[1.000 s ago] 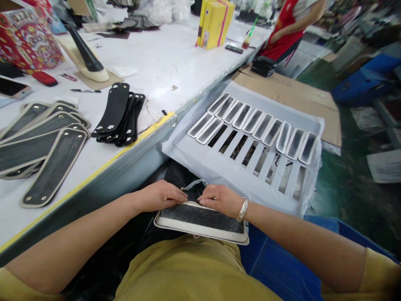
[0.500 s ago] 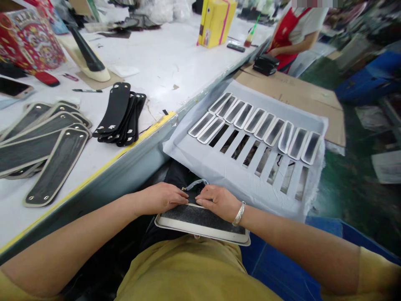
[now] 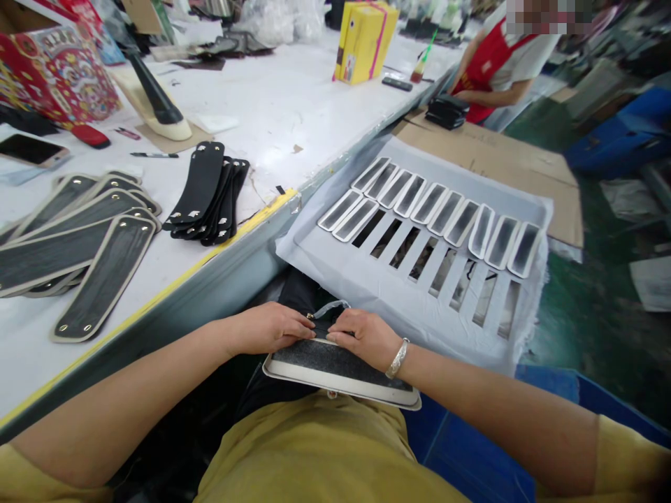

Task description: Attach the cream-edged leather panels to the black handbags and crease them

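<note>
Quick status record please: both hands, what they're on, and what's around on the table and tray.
left hand: fingertips on far edge of cream-edged panel on lap
right hand: same edge, beside the left
grip: pressing or pinching, cannot tell
ahead: grey slotted tray, small panels lining its far side
table: stack of black straps; flat panels left of it
nearby: person in red apron, far end

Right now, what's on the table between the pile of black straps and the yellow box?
Mostly bare white table; only a small brown scrap lies between the black straps and the yellow box, as the head view shows.
</note>
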Motion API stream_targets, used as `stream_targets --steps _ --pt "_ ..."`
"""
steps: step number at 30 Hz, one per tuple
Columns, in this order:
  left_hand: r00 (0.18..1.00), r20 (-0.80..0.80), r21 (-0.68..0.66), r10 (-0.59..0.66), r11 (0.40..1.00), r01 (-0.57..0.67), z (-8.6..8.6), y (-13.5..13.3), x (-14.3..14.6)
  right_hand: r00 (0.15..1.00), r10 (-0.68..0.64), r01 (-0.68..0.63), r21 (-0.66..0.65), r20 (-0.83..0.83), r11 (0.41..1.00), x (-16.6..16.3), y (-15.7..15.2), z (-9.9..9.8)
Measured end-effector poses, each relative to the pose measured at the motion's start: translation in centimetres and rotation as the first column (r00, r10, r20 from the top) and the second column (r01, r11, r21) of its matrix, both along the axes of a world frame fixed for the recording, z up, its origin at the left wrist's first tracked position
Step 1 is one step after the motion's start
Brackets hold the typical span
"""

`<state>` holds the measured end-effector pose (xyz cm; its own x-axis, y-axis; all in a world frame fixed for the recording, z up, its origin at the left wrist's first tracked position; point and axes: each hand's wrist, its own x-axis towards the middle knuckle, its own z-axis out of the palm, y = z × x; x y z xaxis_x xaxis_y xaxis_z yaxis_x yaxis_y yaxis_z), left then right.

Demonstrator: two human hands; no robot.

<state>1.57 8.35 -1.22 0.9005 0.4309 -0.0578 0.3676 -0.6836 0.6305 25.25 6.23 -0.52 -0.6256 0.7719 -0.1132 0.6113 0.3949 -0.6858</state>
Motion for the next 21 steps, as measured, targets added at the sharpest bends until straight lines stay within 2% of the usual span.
stream_targets --steps 2,5,9,12,14,17,21 --pt "0.999 0.047 -0.062 0.024 0.998 -0.021 -0.3 0.1 -0.1 1.000 -0.009 0.009 0.018 -0.010 1.000 -0.3 -0.1 -0.1" --pt "0.984 0.111 -0.262 0.139 0.959 -0.106 -0.7 0.3 -0.5 1.000 -0.011 0.011 0.014 -0.017 1.000 -0.5 -0.1 -0.1" --pt "0.941 0.033 -0.528 0.336 0.806 -0.269 -1.0 0.6 -1.0 1.000 -0.026 0.025 -0.023 -0.003 0.999 -0.5 0.0 -0.1" --pt "0.896 -0.062 -0.611 0.439 0.693 -0.382 -1.0 0.7 -0.9 1.000 -0.029 0.029 -0.039 -0.004 0.999 -0.5 0.1 -0.3" --pt "0.875 -0.125 -0.622 0.467 0.650 -0.436 -0.9 1.0 -0.7 0.999 -0.029 0.028 -0.036 -0.016 0.999 -0.6 0.2 -0.4" --pt "0.898 -0.166 -0.628 0.407 0.658 -0.415 -0.3 1.7 -0.3 0.999 -0.031 0.030 -0.039 -0.023 0.999 -0.7 0.2 -0.5" --pt "0.943 -0.198 -0.547 0.266 0.769 -0.332 1.1 2.8 0.3 1.000 -0.018 0.017 -0.048 -0.022 0.999 -0.7 0.2 -0.4"
